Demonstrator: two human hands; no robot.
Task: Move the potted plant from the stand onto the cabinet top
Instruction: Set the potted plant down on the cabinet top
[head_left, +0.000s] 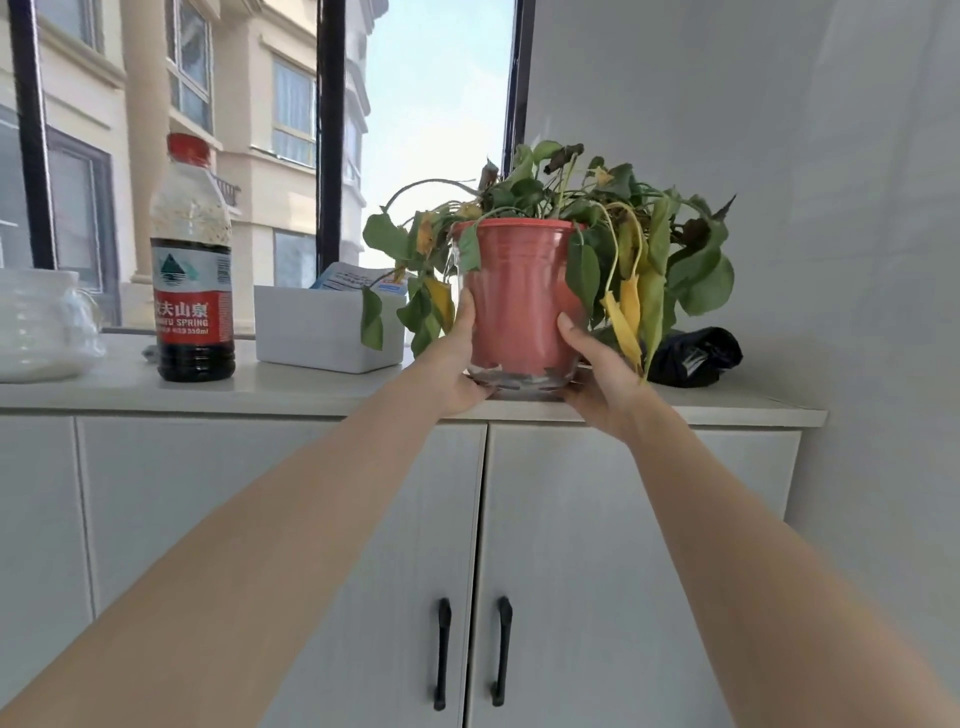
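The potted plant (519, 296) is a red pot inside a clear outer container, with drooping green and yellow leaves. Its base sits at the front edge of the white cabinet top (311, 387), right of centre. My left hand (457, 364) grips the pot's lower left side. My right hand (597, 371) grips its lower right side, fingers wrapped under the base. The stand is out of view.
A dark-liquid bottle with a red cap (192, 260) stands at the left. A white box with papers (327, 327) sits just left of the plant, a black bag (696, 356) just right of it, white dishes (41, 327) at the far left. Cabinet doors with black handles (472, 652) lie below.
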